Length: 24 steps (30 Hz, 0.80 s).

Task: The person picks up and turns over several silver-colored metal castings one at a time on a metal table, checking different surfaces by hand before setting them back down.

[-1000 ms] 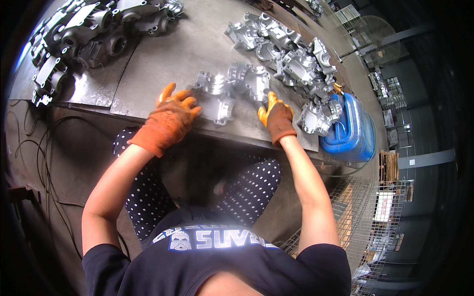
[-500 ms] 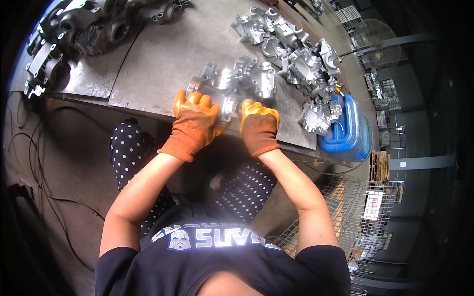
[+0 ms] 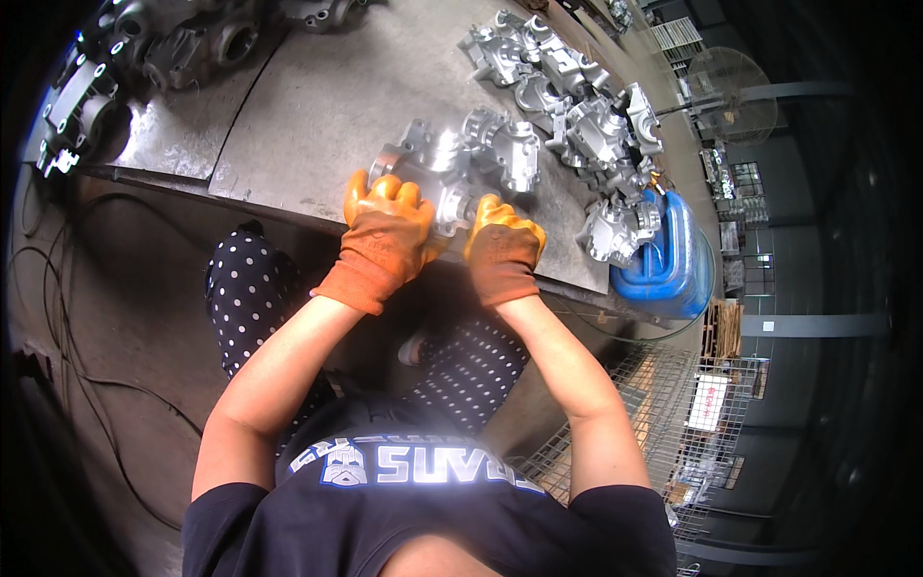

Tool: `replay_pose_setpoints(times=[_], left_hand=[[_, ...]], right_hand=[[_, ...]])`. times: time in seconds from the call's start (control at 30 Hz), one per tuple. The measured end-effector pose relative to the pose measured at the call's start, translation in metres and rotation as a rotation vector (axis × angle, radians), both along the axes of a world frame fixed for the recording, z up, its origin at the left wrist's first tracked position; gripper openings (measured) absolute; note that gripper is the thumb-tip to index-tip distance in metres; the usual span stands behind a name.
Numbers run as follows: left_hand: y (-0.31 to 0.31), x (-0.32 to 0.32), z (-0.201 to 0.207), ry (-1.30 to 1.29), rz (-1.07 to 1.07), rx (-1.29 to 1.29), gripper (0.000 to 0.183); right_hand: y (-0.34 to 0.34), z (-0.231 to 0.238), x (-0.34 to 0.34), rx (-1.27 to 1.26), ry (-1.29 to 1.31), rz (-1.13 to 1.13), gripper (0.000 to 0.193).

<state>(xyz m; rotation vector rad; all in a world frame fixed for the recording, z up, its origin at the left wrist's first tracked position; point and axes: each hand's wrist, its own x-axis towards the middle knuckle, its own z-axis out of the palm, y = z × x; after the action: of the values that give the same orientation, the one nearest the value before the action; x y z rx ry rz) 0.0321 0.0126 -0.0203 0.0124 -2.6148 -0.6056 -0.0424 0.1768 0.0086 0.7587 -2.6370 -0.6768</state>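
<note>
**Both Gloved Hands on a Bright Casting at the Near Table Edge**

While both hands grip it, the silver metal casting [image 3: 435,183] lies at the near edge of the grey steel table [image 3: 327,106], directly in front of the person. The left hand [image 3: 385,236], in an orange glove, is curled over the casting's near left side, fingers together and wrapped onto the metal. The right hand [image 3: 502,248], gloved alike, clamps the casting's near right end, fingers bent over it.

Just beyond the held part sits a second bright casting [image 3: 505,144], touching or nearly touching it. Farther right, a heap of similar silver castings [image 3: 586,115] runs along the table's right side to its corner. At the far left, a group of darker, dull castings [image 3: 144,48] occupies the table corner, well apart from the hands.

A blue plastic container [image 3: 673,255] stands at the right corner of the table, just beside the heap. Below it, a wire-mesh cage [image 3: 673,404] carries a white rectangular placard with red markings [image 3: 709,402]. Black cables [image 3: 58,288] trail across the floor on the left.
</note>
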Motion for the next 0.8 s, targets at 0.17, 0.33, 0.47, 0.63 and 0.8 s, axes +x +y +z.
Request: replay_pose_setpoints(times=[0.17, 0.33, 0.47, 0.63, 0.8], left_hand=[[-0.001, -0.001, -0.004, 0.065, -0.003, 0.041, 0.036], [-0.006, -0.005, -0.011, 0.186, -0.049, 0.065, 0.037], [-0.017, -0.010, -0.015, 0.157, -0.143, 0.059, 0.036], [-0.038, -0.010, -0.011, 0.071, -0.191, -0.002, 0.033], [-0.048, -0.018, -0.008, 0.031, -0.283, -0.042, 0.032]], right_hand=[[-0.003, 0.005, 0.000, 0.178, 0.089, 0.074, 0.015], [-0.010, 0.017, -0.006, 0.204, -0.133, 0.028, 0.024], [-0.023, 0.029, -0.002, 0.312, -0.221, -0.028, 0.027], [-0.053, 0.064, -0.003, 0.533, -0.544, -0.028, 0.020], [-0.051, 0.071, -0.017, 0.543, -0.707, 0.025, 0.020]])
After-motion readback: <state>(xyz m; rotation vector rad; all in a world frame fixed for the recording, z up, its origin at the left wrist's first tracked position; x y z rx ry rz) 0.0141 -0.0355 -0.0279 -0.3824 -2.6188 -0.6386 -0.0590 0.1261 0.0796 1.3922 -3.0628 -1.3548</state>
